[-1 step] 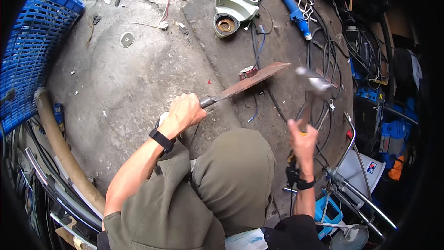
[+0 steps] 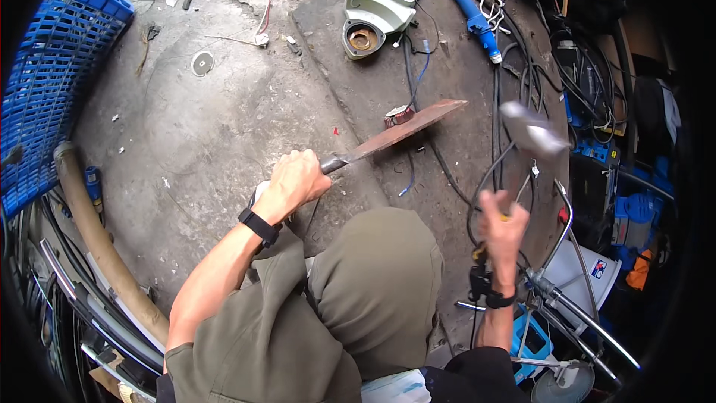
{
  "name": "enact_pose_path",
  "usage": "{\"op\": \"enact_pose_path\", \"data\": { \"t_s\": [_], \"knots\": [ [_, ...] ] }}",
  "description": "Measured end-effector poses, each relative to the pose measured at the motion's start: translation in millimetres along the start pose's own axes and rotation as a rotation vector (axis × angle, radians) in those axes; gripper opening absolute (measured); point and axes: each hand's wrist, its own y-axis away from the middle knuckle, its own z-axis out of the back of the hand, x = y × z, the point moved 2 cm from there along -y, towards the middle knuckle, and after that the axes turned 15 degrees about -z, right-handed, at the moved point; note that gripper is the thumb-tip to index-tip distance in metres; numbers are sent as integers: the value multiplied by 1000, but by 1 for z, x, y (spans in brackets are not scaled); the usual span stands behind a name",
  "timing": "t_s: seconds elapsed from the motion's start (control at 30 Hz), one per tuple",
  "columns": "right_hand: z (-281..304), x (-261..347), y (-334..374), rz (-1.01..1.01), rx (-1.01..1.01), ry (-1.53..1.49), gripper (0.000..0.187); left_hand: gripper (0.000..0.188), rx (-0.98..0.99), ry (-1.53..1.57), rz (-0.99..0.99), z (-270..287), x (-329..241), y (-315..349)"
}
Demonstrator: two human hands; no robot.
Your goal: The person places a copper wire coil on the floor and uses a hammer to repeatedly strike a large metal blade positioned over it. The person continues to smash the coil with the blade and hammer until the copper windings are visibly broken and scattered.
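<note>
My left hand [image 2: 295,181] is wrapped around the dark round handle of a rusty, broad chopping blade [image 2: 410,130], which points up and to the right, low over the floor. Close against the far side of the blade sits a small reddish-brown wound coil [image 2: 399,115], partly hidden by it. On the right, my right hand [image 2: 503,225] grips a hammer [image 2: 534,130] by its handle. The hammer's metal head is smeared by motion and hangs apart from the blade, to its right.
A pale grey-green machine housing [image 2: 378,16] lies on the floor beyond the blade. Blue industrial connectors [image 2: 474,21] and black cables run along the right. A blue plastic crate [image 2: 60,67] and a brown tube [image 2: 104,235] stand at the left. Metal tubing [image 2: 589,328] lies at the lower right.
My right hand has moved to the right with the hammer, whose head is now farther from the blade. My left hand and the blade have hardly moved.
</note>
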Motion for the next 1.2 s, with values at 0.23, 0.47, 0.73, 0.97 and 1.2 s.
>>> {"op": "enact_pose_path", "data": {
  "t_s": [0.23,0.47,0.73,0.97,1.2],
  "knots": [
    [-21,26,10,224,36,-511,39,23,-4,7,-18,-4,4,6],
    [-89,-68,-19,-31,207,149,40,26,75,-36,-6,-8,9,5],
    [-17,-14,-11,-46,82,-51,33,20,33,26,-38,17,-5,2],
    [10,48,18,252,18,-375,32,18,86,-27,93,28,15,23],
    [-104,-64,-8,-9,263,148,35,18,-94,-40,-77,13,18,27]
  ]
}}
